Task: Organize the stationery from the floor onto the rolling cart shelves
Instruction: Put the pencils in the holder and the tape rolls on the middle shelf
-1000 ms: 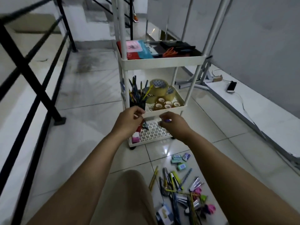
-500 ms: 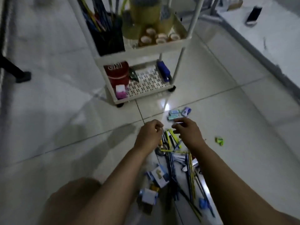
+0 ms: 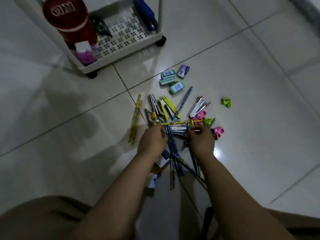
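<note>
Head camera is looking down at a pale tiled floor [image 3: 52, 135], and the rolling cart [image 3: 121, 54] is standing at the top, its bottom shelf low and near the pile, probably so things can go in with a short reach. A big red tub [image 3: 69, 19] is sitting in the shelf's left corner, with a blue thing [image 3: 144, 11] lying along the right side, so the middle is staying free for more.

On the floor, a heap of pencils and pens [image 3: 174, 153] is lying crossed over itself right under the hands. Small green boxes [image 3: 170, 80] are resting apart, between the heap and the cart.

The left hand [image 3: 152, 141] is curling its fingers around some pencils. The right hand [image 3: 201, 141] is pinching a thin stick near the pink bits [image 3: 219, 131]. I think both are gathering long things first, since they bunch together easily.
</note>
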